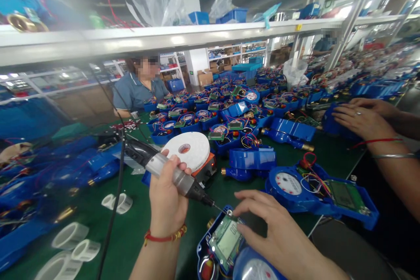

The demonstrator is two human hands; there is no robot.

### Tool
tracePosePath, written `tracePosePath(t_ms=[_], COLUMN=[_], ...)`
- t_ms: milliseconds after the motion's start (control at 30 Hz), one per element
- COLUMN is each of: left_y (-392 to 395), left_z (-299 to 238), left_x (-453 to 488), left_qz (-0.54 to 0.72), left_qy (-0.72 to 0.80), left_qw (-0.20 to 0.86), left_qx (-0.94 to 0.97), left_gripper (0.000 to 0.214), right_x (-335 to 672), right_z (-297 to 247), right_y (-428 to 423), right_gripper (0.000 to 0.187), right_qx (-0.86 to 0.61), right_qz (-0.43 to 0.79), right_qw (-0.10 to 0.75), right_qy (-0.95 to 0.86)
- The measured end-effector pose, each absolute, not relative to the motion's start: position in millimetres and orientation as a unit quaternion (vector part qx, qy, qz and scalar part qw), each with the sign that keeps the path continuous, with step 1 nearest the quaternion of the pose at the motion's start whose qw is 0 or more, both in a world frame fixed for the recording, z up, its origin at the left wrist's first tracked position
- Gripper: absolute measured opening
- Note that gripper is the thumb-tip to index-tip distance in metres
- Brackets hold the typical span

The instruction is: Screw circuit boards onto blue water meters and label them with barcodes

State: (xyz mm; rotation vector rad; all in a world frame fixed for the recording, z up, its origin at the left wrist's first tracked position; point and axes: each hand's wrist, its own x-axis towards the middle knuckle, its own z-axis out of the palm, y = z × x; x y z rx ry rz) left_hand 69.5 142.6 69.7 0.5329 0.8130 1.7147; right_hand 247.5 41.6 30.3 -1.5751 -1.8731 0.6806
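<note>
In the head view, we clamp our left hand (169, 194) around a driver (155, 163), its bit at the corner of a display (229, 241) in the meter (243, 260) below. Our right hand (267, 216) curves over the display's edge; whether it grips, we cannot tell.

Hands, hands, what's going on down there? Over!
Left hand gripping electric screwdriver, bit at corner of display board. Right hand open at the board's edge, contact unclear. White tape roll behind screwdriver; nothing visibly blocking the bit.

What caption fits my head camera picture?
Left hand aims a power screwdriver at an open blue meter; right hand beside the screen.
</note>
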Motion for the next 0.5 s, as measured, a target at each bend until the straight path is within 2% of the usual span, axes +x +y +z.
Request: tracePosePath(t_ms=[167,333,433,500], left_y=[141,124,104,93], left_z=[71,97,120,131], left_x=[69,56,34,13], left_qz=[0.730,0.751,0.791,0.814], left_qy=[0.335,0.299,0.265,0.254], left_qw=[0.551,0.533,0.484,0.438], left_qx=[0.228,0.250,0.264,0.286], left_gripper=[0.041,0.034,0.026,0.024], right_x=[239,234,232,232], right_z=[40,38,40,46], right_y=[47,40,31,24], right_gripper=[0.008,0.012,0.011,0.009], right_qx=[-0.592,-0.559,-0.525,-0.512], right_qz=[0.208,0.165,0.176,0.209], right_qw=[0.266,0.278,0.312,0.373], right_qy=[-0.732,-0.763,-0.772,-0.745])
